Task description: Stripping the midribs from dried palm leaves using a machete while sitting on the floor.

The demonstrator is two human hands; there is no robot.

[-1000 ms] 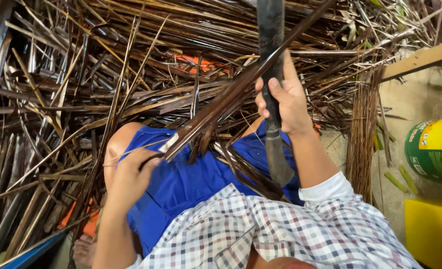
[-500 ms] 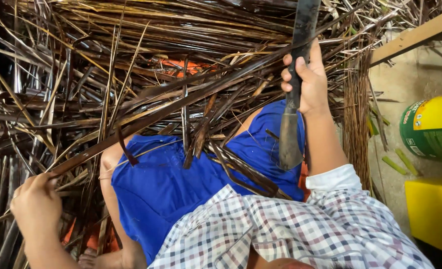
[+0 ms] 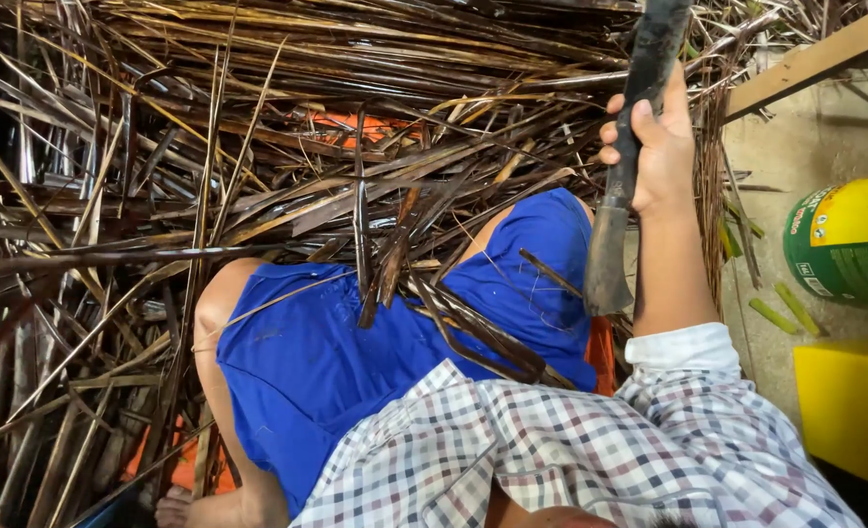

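Knife point(image 3: 622, 210) sits gripped in right hand point(image 3: 657, 147), blade pointing down.

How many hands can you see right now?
1. The right hand is at upper right, gripping a dark knife. The left hand is out of frame, beyond the dried leaf strips.

Soft, even daylight is filling the scene, with no harsh glare. Deep shadows are pooling between the dry strips point(image 3: 258, 176) at the left edge and in the bottom right corner. The yellow-green can point(image 3: 849, 244) is showing saturated and bright. Focus is holding sharp overall, with lines bending slightly near the frame edges
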